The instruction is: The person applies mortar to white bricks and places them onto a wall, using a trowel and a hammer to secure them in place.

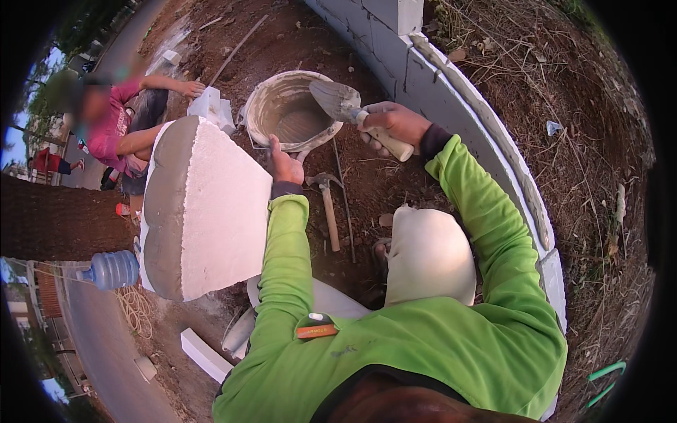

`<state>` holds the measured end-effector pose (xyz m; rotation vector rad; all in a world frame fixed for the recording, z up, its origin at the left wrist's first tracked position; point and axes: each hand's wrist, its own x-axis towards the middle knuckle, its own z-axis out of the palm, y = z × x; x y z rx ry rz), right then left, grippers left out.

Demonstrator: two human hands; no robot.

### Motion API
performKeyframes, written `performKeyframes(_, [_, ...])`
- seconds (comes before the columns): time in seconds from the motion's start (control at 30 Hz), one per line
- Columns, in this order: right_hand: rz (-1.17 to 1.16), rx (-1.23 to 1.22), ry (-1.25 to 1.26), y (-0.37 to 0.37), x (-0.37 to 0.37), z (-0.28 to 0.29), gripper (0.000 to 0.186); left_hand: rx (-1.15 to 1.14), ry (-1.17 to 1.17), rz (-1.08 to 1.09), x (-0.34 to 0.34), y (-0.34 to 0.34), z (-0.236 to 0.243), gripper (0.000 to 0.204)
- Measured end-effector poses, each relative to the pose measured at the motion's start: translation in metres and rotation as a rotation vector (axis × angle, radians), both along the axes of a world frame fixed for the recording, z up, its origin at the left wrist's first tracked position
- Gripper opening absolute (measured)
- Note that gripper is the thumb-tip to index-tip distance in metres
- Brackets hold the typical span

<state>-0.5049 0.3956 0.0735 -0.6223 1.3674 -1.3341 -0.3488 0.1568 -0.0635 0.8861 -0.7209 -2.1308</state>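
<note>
My right hand (398, 130) is closed around the pale handle of a trowel (337, 99), whose mortar-smeared blade lies over the bucket's right rim. My left hand (285, 167) grips the near rim of the bucket (255, 120), thumb up against its side. The bucket's inside is coated with grey mortar, and its mouth faces me. Beside my left forearm stands a large white block (222, 211) with a grey layer of mortar on its left face. A claw hammer (329, 211) with a wooden handle lies on the soil below the bucket.
A low wall of pale blocks (465, 99), mortar along its top, curves along my right. At the left, a person in a pink shirt (120, 116) touches a smaller white block (211, 109). Nearby are a tree trunk (63, 218), a blue water jug (113, 270) and coiled rope (134, 310).
</note>
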Motion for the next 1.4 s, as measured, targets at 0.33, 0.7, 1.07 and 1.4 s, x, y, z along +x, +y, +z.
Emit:
performKeyframes(0.33, [-0.010, 0.088, 0.233, -0.124, 0.003, -0.026, 0.033, 0.010, 0.065, 0.072, -0.015, -0.013, -0.021, 0.064])
performKeyframes(0.7, [0.594, -0.447, 0.778, -0.140, 0.095, 0.042, 0.107, -0.266, 0.134, -0.121, 0.039, -0.031, -0.089, 0.074])
performKeyframes(1.07, [0.662, -0.465, 0.342, -0.180, 0.107, 0.006, 0.119, 0.129, -0.056, -0.056, 0.031, 0.050, -0.032, 0.090])
performKeyframes(1.4, [0.624, -0.586, 0.335, -0.173, 0.116, -0.012, 0.104, -0.369, -0.628, -1.162, 0.283, 0.121, 0.072, 0.083])
